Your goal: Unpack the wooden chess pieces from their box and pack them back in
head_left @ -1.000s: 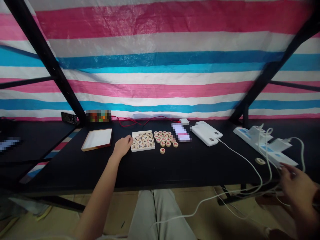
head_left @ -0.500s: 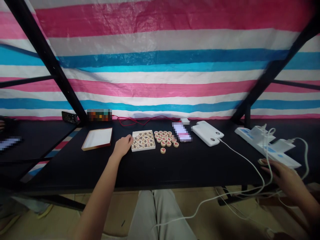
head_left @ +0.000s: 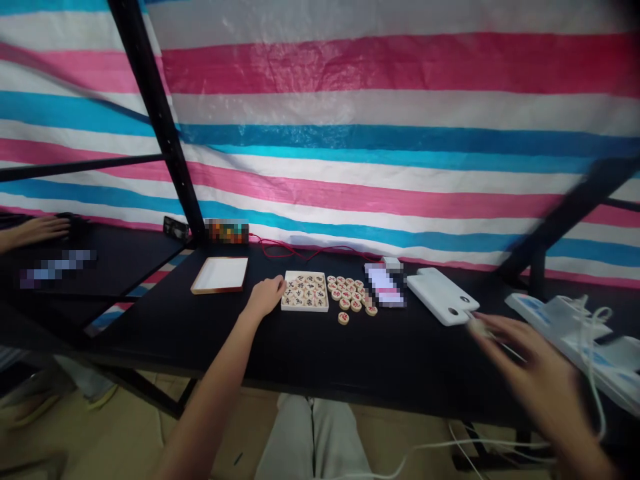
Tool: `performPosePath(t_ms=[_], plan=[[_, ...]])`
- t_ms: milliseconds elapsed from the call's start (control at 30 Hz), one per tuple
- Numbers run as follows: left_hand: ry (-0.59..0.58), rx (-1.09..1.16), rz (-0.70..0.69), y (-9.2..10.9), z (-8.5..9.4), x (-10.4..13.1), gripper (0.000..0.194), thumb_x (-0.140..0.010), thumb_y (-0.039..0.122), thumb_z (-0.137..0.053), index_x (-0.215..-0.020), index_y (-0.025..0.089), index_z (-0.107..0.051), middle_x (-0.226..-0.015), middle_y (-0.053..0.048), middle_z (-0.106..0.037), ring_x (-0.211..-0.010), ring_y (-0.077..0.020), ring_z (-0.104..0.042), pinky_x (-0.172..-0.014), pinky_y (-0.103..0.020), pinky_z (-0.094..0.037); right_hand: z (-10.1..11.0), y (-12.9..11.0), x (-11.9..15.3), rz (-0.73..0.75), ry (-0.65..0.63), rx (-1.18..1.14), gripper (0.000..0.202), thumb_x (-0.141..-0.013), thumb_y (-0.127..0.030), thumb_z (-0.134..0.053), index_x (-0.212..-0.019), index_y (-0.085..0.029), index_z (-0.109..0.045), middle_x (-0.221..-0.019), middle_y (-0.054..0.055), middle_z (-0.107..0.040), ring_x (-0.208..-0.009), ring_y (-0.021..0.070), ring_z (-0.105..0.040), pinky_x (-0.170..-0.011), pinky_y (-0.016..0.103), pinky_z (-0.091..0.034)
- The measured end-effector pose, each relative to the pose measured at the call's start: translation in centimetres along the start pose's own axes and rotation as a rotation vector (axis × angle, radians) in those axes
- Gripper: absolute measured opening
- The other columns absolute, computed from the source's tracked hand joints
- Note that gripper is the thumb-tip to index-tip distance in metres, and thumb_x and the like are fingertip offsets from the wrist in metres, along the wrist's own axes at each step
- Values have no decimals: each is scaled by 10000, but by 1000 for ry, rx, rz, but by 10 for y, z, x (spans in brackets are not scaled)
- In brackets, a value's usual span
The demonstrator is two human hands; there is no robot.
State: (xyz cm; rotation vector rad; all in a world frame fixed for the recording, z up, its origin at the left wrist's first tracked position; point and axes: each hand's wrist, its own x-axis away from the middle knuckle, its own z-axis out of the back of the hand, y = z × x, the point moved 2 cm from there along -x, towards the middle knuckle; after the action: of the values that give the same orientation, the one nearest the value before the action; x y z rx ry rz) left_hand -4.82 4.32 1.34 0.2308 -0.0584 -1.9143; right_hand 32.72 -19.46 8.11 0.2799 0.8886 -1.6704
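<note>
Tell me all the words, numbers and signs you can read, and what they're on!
Nothing reads clearly.
Black characters on pieces in the white box: too small.
Red characters on loose pieces: too small.
Piece in the right hand: too blurred.
Phone screen: pixelated.
Power strip: any print too blurred.

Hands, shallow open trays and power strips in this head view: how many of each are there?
Hands: 3 (wearer's left hand, wearer's right hand, another person's hand)
Shallow open trays: 2 (white tray with pieces, white-lined tray)
Power strips: 1 (white power strip)
Total: 6
</note>
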Motion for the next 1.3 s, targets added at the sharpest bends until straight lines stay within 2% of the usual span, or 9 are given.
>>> performPosePath(t_ms=[100,200,300,400,600,800,1133,1233,1300], plan=[[12,7,-5,-1,-1,1,365,-868,397,-207,-906,206,-515,-804,-68,-620,-773,-197,-580,-647,-270,-372,-79,-113,-43,273,-394,-314,280,-794,-361,-456,-1016,-229,-566,-1034,58,-551,-918,167,-532,-797,293,-421],[11,10,-3,-2,-2,2,374,-867,411,-205,-888,207,-517,-799,-68,-620,-767,-197,-583,-633,-266,-372,-157,-185,-75,479,-613,-362,263,-777,-222,-482,-1024,-211,-573,-1012,49,-557,-921,146,-523,-833,281,-393],[19,18,-10,-2,-2,2,383,-869,413,-193,-879,208,-516,-803,-69,-623,-760,-201,-589,-615,-267,-372,-215,-213,-93,600,-683,-317,334,-711,-116,-533,-1040,-169,-562,-989,50,-573,-900,135,-525,-826,265,-383],[19,29,-22,-1,-1,1,367,-872,395,-199,-893,206,-514,-814,-76,-626,-769,-202,-591,-624,-273,-376,-246,-218,-100,616,-674,-277,317,-689,-84,-536,-998,-145,-576,-955,47,-592,-865,124,-527,-797,242,-379],[-9,18,1,0,0,0,368,-877,382,-194,-925,195,-507,-839,-76,-622,-794,-198,-588,-666,-280,-390,-261,-213,-96,613,-726,-231,245,-736,-119,-497,-957,-169,-588,-930,34,-593,-769,113,-544,-712,227,-376],[-16,-3,6,2,1,0,361,-880,371,-189,-927,195,-500,-837,-67,-620,-785,-190,-589,-672,-280,-395,-263,-204,-92,663,-602,-68,133,-782,-228,-524,-880,-228,-614,-895,11,-612,-844,149,-532,-688,268,-284],[-30,2,14,1,0,-1,357,-879,378,-199,-932,200,-503,-852,-63,-622,-798,-178,-585,-684,-266,-383,-270,-209,-88,613,-562,71,114,-789,-240,-530,-763,-225,-641,-875,13,-614,-867,148,-515,-673,286,-217],[-18,0,7,0,-1,-1,356,-878,383,-199,-920,202,-503,-839,-57,-622,-785,-177,-586,-662,-258,-381,-260,-210,-90,610,-573,26,148,-812,-256,-497,-798,-235,-643,-877,10,-618,-858,143,-515,-683,286,-223],[-12,0,2,0,-1,-1,364,-878,390,-194,-913,203,-504,-828,-54,-622,-780,-179,-586,-652,-258,-380,-241,-202,-92,574,-547,-22,187,-834,-269,-458,-823,-230,-641,-879,22,-619,-866,152,-511,-699,291,-233]])
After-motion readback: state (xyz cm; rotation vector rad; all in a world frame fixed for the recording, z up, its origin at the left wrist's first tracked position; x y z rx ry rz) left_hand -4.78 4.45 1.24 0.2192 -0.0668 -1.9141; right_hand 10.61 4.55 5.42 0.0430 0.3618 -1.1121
